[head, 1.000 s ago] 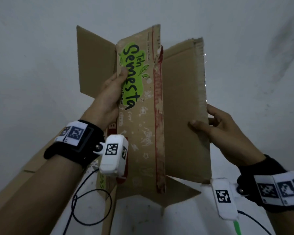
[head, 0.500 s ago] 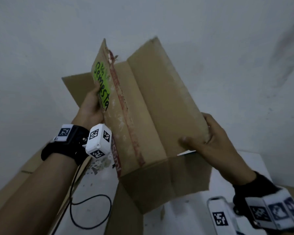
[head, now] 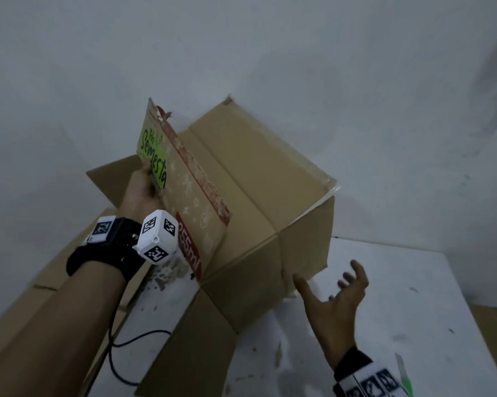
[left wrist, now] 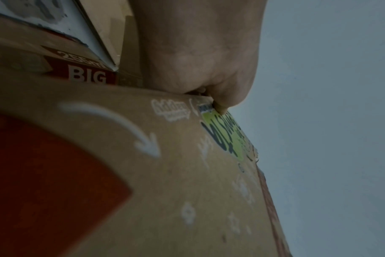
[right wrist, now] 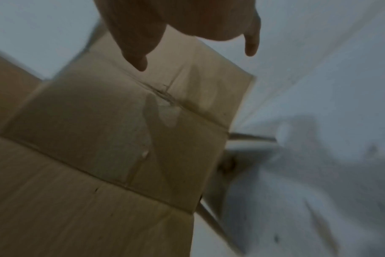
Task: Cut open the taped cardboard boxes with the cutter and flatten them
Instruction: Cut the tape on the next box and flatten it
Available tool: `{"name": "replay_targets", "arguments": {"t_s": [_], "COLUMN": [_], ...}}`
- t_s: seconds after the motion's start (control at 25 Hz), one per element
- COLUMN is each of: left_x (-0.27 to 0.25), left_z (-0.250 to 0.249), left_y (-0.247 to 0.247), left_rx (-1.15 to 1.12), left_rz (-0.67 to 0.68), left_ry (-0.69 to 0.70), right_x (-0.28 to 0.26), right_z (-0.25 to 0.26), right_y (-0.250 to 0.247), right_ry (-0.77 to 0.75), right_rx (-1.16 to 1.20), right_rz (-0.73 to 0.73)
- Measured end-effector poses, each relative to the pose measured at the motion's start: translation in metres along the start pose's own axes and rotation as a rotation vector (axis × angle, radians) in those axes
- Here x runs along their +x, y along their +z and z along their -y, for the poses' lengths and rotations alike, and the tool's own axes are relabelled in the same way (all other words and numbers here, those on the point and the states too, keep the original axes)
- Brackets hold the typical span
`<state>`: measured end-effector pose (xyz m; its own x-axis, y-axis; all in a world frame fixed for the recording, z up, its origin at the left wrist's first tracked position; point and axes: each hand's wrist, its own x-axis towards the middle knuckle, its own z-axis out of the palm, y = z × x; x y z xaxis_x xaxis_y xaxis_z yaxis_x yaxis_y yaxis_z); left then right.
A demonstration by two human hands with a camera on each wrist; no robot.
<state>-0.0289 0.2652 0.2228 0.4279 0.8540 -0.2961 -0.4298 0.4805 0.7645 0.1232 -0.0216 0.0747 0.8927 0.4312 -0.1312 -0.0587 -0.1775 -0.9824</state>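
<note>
Head view shows the cardboard box (head: 241,202) up in the air over the left part of the white worktop (head: 413,296). It is cut open, with its flaps hanging loose. One flap has green and black letters and a red strip down it. A lower flap dips toward the worktop near me. My left hand (head: 140,193) grips the edge of the printed flap. In the left wrist view my thumb (left wrist: 220,107) pinches that edge right by the green patch, and I can read "BIG" in white on a red patch of the box (left wrist: 143,173).

My right hand (head: 332,308) is just to the right of the box, below its lower right corner. It is not touching the box. Its fingers are spread wide and it holds nothing. In the right wrist view my fingers (right wrist: 138,52) point at the plain brown side of the box (right wrist: 110,130), with a gap between them.

Flat brown cardboard (head: 26,310) lies past the left edge of the worktop, under my left arm. A black cable (head: 121,368) loops on the worktop near that edge. A small green thing (head: 403,373) lies at the near right edge by my right wrist; I cannot tell what it is. A pale wall (head: 270,53) is behind it all.
</note>
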Motion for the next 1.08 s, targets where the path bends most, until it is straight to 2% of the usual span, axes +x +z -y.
{"name": "replay_targets", "arguments": {"t_s": [0.08, 0.12, 0.2, 0.32, 0.44, 0.52, 0.64, 0.72, 0.8, 0.92, 1.0, 1.04, 1.08], "left_x": [0.003, 0.004, 0.004, 0.009, 0.006, -0.002, 0.002, 0.014, 0.022, 0.018, 0.014, 0.017, 0.019], "left_z": [-0.003, -0.004, -0.003, -0.005, -0.008, -0.003, 0.000, -0.007, -0.008, 0.011, 0.024, 0.028, 0.033], "left_y": [-0.001, -0.002, -0.003, -0.013, -0.018, -0.020, -0.027, -0.042, -0.063, -0.081, -0.086, -0.093, -0.101], "left_rx": [0.017, 0.026, 0.024, 0.029, 0.031, 0.046, 0.073, 0.132, 0.134, 0.101, 0.020, -0.050, -0.017], "left_rz": [-0.025, -0.026, -0.024, -0.030, -0.076, -0.091, -0.122, -0.232, -0.213, -0.113, -0.130, -0.180, -0.222], "left_ry": [0.011, 0.005, -0.008, 0.014, 0.019, 0.043, 0.129, 0.190, 0.148, 0.043, 0.014, -0.007, -0.061], "right_x": [0.001, 0.003, 0.007, 0.015, 0.020, 0.024, 0.030, 0.035, 0.043, 0.052, 0.058, 0.059, 0.060], "right_z": [-0.023, -0.030, -0.044, -0.055, -0.055, -0.055, -0.060, -0.066, -0.073, -0.084, -0.099, -0.106, -0.114], "right_y": [0.012, 0.017, 0.028, 0.045, 0.055, 0.054, 0.036, 0.013, -0.012, -0.036, -0.044, -0.047, -0.049], "right_ry": [0.434, 0.602, 0.764, 0.732, 0.657, 0.575, 0.491, 0.426, 0.379, 0.366, 0.370, 0.367, 0.365], "right_rx": [0.142, 0.221, 0.351, 0.459, 0.571, 0.547, 0.463, 0.450, 0.440, 0.377, 0.292, 0.253, 0.222], "right_rz": [0.190, 0.318, 0.506, 0.605, 0.614, 0.593, 0.453, 0.308, 0.180, 0.092, 0.052, 0.034, 0.022]}}
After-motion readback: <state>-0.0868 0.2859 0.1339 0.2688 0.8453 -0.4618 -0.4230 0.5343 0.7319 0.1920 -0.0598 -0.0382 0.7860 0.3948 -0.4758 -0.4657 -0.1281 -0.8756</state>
